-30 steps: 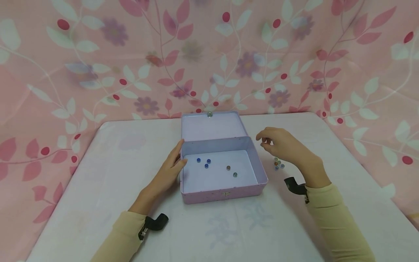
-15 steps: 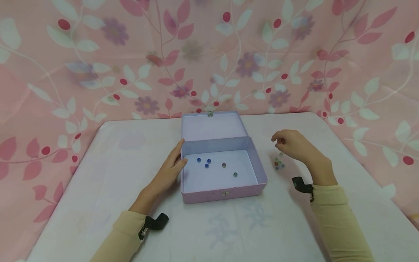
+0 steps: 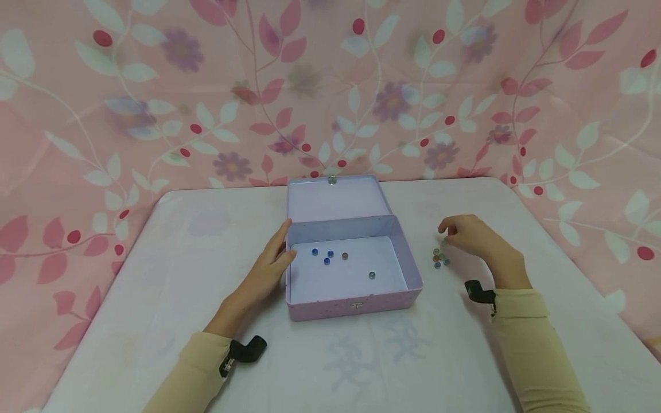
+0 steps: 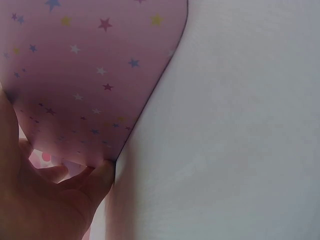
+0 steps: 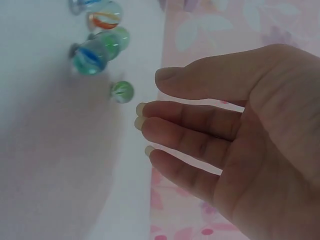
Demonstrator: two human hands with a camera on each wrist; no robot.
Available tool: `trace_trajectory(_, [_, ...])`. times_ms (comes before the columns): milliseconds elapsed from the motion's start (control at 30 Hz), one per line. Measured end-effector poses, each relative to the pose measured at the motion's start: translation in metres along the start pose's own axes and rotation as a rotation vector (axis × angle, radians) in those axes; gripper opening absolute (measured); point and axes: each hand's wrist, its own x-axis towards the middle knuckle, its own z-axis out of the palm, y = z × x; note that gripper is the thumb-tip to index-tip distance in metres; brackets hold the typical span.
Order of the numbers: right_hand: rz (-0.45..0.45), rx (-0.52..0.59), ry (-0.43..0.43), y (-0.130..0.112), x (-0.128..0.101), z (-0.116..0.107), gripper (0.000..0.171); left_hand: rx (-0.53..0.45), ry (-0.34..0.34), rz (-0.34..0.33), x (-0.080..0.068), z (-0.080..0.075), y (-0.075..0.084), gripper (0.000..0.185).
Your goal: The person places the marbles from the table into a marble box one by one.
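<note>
A lilac tin box (image 3: 353, 311) stands with its lid (image 3: 335, 201) tipped back. My left hand (image 3: 265, 267) grips the box's left side, thumb over the rim and fingers along the outer wall; the left wrist view shows the star-printed wall (image 4: 100, 70). On the box floor lie three blue marbles (image 3: 327, 261), a brownish marble (image 3: 345, 256) and a greenish marble (image 3: 372, 275). My right hand (image 3: 475, 236) hovers right of the box, thumb and fingers apart with nothing between them. Just beyond its fingertips, in the right wrist view, sits a green marble (image 5: 122, 92).
A small cluster of glass marbles (image 3: 436, 258) lies on the white tablecloth (image 3: 206, 258), right of the box. Behind the table hangs a pink floral curtain (image 3: 330, 86). Black wrist cameras (image 3: 248, 350) are strapped to both sleeves.
My right hand has moved right and slightly down, away from the box and over to the loose marbles. Inside the box the brownish marble has rolled left toward the blue ones. My left hand stays put.
</note>
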Motion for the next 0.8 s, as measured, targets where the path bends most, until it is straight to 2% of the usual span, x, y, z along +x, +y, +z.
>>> trace_trajectory(233, [0.0, 0.008, -0.015, 0.006, 0.004, 0.01, 0.021, -0.005, -0.001, 0.0, 0.001, 0.0, -0.002, 0.067])
trace_trajectory(467, [-0.02, -0.01, -0.011, 0.01, 0.006, 0.015, 0.018, 0.008, 0.022, 0.025, 0.014, 0.004, -0.039, 0.067])
trace_trajectory(800, [-0.021, -0.003, -0.015, 0.008, 0.005, 0.015, 0.015, 0.019, 0.036, 0.037, 0.012, 0.004, -0.04, 0.067])
